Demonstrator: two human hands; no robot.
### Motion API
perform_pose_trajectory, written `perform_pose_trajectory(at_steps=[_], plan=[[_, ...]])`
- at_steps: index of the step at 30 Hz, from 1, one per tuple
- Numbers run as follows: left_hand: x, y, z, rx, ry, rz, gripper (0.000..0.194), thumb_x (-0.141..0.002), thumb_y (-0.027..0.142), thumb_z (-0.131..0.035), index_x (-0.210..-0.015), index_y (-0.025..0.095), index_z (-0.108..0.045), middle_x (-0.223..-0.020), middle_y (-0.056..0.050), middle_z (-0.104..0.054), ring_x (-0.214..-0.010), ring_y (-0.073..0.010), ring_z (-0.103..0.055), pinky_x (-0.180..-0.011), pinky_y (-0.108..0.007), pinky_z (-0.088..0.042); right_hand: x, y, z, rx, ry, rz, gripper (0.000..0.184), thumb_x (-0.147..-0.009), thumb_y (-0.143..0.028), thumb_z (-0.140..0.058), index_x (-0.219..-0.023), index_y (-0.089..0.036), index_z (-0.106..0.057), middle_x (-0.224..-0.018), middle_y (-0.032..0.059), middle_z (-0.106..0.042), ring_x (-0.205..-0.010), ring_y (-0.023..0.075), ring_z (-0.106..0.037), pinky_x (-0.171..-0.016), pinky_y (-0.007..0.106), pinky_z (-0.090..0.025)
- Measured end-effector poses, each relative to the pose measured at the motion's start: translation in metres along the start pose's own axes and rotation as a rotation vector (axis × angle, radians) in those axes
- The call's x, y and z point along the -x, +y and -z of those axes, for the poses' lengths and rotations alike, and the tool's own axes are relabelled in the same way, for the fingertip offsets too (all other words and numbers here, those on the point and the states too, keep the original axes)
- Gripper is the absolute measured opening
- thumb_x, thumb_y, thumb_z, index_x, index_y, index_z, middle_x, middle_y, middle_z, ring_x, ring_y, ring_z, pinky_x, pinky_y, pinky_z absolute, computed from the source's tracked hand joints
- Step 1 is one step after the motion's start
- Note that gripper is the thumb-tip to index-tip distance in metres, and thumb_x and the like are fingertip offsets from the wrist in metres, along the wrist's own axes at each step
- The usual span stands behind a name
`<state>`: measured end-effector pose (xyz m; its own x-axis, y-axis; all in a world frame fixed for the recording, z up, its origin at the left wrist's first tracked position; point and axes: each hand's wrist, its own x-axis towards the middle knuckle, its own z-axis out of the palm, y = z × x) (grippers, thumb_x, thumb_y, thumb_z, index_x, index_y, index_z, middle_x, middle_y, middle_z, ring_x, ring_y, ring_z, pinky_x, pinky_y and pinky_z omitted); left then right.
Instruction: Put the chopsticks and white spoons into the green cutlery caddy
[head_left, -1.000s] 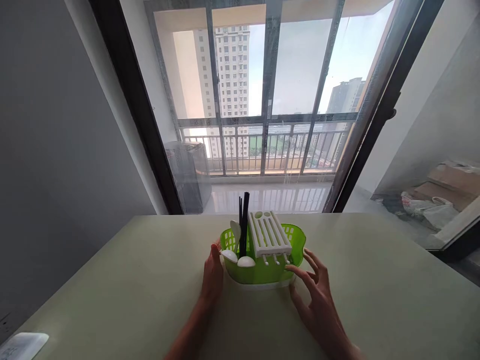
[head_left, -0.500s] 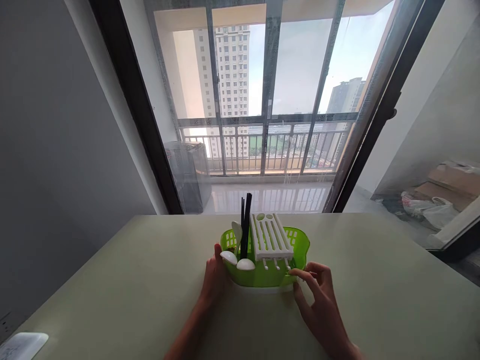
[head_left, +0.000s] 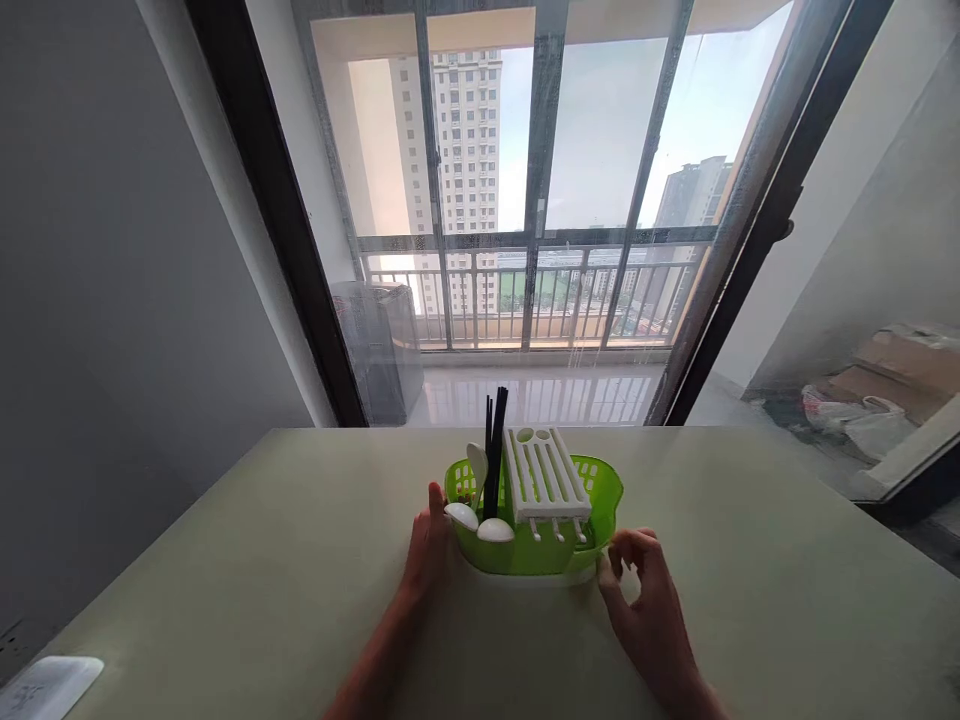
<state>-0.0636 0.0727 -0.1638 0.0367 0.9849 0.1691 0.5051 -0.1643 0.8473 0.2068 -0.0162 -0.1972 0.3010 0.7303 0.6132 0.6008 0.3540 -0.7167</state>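
Note:
A green plastic utensil basket (head_left: 517, 560) with a white base stands on the table between my hands. My left hand (head_left: 427, 545) is closed around its left end, thumb up along the wall; its other fingers are mostly hidden. At the right front corner, my right hand (head_left: 637, 590) has thumb and forefinger bent together against the basket's edge. Black chopsticks (head_left: 495, 450) stand upright inside. Beside them are an upright white spoon (head_left: 477, 465) and two more white spoons (head_left: 460, 516) leaning over the front rim. A white slotted rack (head_left: 551, 475) with small hooks rests tilted over the right half.
The pale table (head_left: 300, 560) runs up to a glass door. A white object (head_left: 52, 685) lies at its left front corner. Beyond the glass are a grey cabinet-like box (head_left: 382, 350) and a balcony railing (head_left: 472, 300). Cardboard and bags (head_left: 892, 390) sit on the right.
My right forefinger has drawn back from the rack's hooks to the basket's right edge, curling toward the thumb. My left hand stays on the left end. The basket appears slightly farther right.

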Motion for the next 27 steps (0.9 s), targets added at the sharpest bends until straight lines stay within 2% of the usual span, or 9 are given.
perform_pose_trajectory(at_steps=[2, 4, 7, 9, 11, 15, 19, 23, 27], plan=[[-0.006, 0.003, 0.005, 0.117, -0.035, 0.025, 0.105, -0.091, 0.085, 0.004, -0.11, 0.019, -0.076, -0.088, -0.012, -0.078, -0.088, -0.0307, -0.073, -0.079, -0.041, -0.059, -0.001, 0.002, 0.001, -0.018, -0.009, -0.086, 0.018, -0.097, -0.039, -0.055, -0.09, -0.025, -0.048, -0.077, -0.0033, -0.049, -0.066, 0.0155, -0.052, -0.062, 0.026, -0.048], [-0.015, 0.009, 0.013, 0.264, -0.105, 0.058, 0.104, -0.091, 0.085, 0.002, -0.121, 0.02, -0.073, -0.101, -0.013, -0.08, -0.102, -0.0302, -0.074, -0.091, -0.042, -0.058, 0.001, 0.004, 0.001, -0.03, -0.111, -0.094, 0.029, -0.099, -0.041, -0.05, -0.077, -0.025, -0.042, -0.067, -0.0056, -0.043, -0.059, 0.0132, -0.045, -0.056, 0.023, -0.041], [-0.032, 0.023, 0.031, 0.409, -0.174, 0.052, 0.097, -0.093, 0.087, -0.009, -0.126, 0.02, -0.071, -0.121, -0.014, -0.078, -0.12, -0.0302, -0.069, -0.106, -0.044, -0.051, 0.005, 0.003, 0.002, -0.049, -0.357, 0.047, 0.042, -0.098, -0.038, -0.049, -0.062, -0.024, -0.032, -0.056, -0.0069, -0.031, -0.051, 0.0103, -0.032, -0.051, 0.023, -0.029], [-0.045, 0.037, 0.043, 0.421, -0.181, 0.004, 0.089, -0.095, 0.085, -0.019, -0.126, 0.019, -0.071, -0.13, -0.014, -0.075, -0.127, -0.0305, -0.066, -0.112, -0.045, -0.046, 0.008, 0.0, 0.001, -0.068, -0.534, 0.139, 0.045, -0.095, -0.034, -0.053, -0.059, -0.023, -0.028, -0.054, -0.0076, -0.025, -0.05, 0.0092, -0.026, -0.05, 0.025, -0.024], [-0.058, 0.055, 0.051, 0.398, -0.214, -0.031, 0.083, -0.096, 0.083, -0.029, -0.128, 0.018, -0.07, -0.133, -0.015, -0.073, -0.129, -0.0313, -0.065, -0.114, -0.046, -0.045, 0.008, -0.004, -0.001, -0.078, -0.654, 0.183, 0.044, -0.092, -0.028, -0.055, -0.058, -0.022, -0.027, -0.054, -0.0079, -0.024, -0.051, 0.0091, -0.024, -0.05, 0.025, -0.022], [-0.078, 0.09, 0.053, 0.282, -0.336, -0.056, 0.084, -0.092, 0.085, -0.038, -0.128, 0.017, -0.072, -0.124, -0.016, -0.078, -0.125, -0.0337, -0.067, -0.11, -0.048, -0.047, 0.006, -0.006, -0.004, -0.049, -0.701, 0.191, 0.038, -0.089, -0.021, -0.053, -0.059, -0.022, -0.03, -0.054, -0.0079, -0.029, -0.053, 0.0096, -0.028, -0.053, 0.025, -0.024], [-0.09, 0.114, 0.046, 0.217, -0.439, -0.109, 0.069, -0.091, 0.077, -0.055, -0.123, 0.02, -0.076, -0.122, -0.01, -0.079, -0.121, -0.0322, -0.068, -0.11, -0.045, -0.047, 0.005, -0.004, -0.006, -0.031, -0.728, 0.178, 0.034, -0.09, -0.02, -0.052, -0.061, -0.022, -0.033, -0.055, -0.0081, -0.033, -0.054, 0.0094, -0.03, -0.055, 0.025, -0.024], [-0.097, 0.12, 0.039, 0.229, -0.424, -0.102, 0.062, -0.082, 0.07, -0.073, -0.114, 0.017, -0.08, -0.116, -0.01, -0.08, -0.116, -0.0314, -0.069, -0.107, -0.043, -0.049, 0.003, 0.0, -0.009, -0.087, -0.739, 0.128, 0.033, -0.087, -0.021, -0.053, -0.061, -0.022, -0.034, -0.056, -0.0075, -0.034, -0.055, 0.0094, -0.028, -0.054, 0.025, -0.024], [-0.1, 0.12, 0.035, 0.26, -0.413, -0.101, 0.064, -0.076, 0.07, -0.078, -0.107, 0.014, -0.082, -0.106, -0.011, -0.082, -0.107, -0.0302, -0.072, -0.103, -0.044, -0.052, 0.002, 0.001, -0.012, -0.082, -0.742, 0.1, 0.031, -0.083, -0.018, -0.054, -0.059, -0.021, -0.035, -0.055, -0.0071, -0.035, -0.056, 0.0092, -0.028, -0.056, 0.026, -0.024]])
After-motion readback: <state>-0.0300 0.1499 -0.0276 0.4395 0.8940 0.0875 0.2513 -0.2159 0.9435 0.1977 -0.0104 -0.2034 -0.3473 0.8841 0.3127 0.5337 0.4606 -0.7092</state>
